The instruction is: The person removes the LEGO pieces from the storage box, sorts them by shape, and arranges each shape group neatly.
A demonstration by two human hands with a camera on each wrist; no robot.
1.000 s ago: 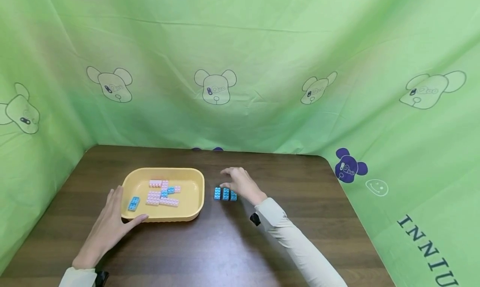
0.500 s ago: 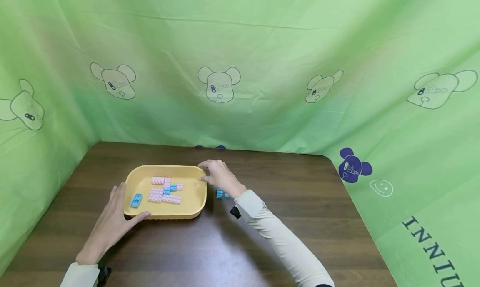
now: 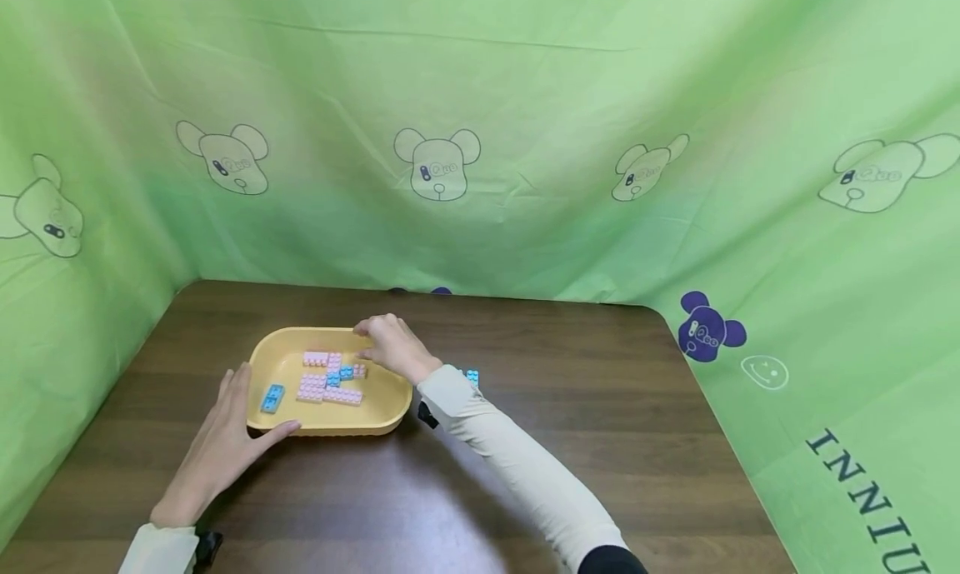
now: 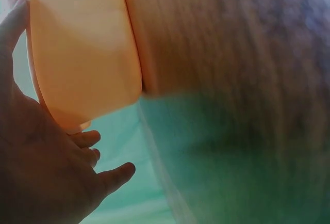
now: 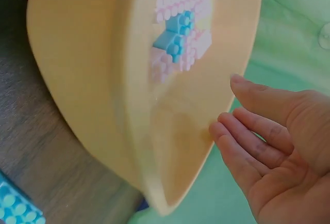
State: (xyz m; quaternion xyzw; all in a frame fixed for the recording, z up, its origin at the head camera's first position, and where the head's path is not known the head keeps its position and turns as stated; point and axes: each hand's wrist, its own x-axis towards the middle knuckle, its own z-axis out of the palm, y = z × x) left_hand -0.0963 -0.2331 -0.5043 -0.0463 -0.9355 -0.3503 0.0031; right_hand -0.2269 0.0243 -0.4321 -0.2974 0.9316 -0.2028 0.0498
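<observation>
As the spread left hand (image 3: 217, 449) rested against the yellow oblong plastic tray (image 3: 337, 431), seemingly steadying it, the right hand (image 3: 396, 346) hovered relaxed and empty over its far right corner, near the pink and blue studded plastic bricks (image 3: 332, 380) inside.

On my head-view feed, I read the enclosure as a creased green fabric sheet (image 3: 525, 82) along the back and both sides, printed with outlined bear heads (image 3: 438, 170), a purple bear (image 3: 703, 328), a smiley face (image 3: 765, 372) and dark lettering (image 3: 870, 503). Inside it, I register a brown wood-grain table (image 3: 600, 449) with rounded far corners; light forms a pale sheen toward its near edge.
</observation>
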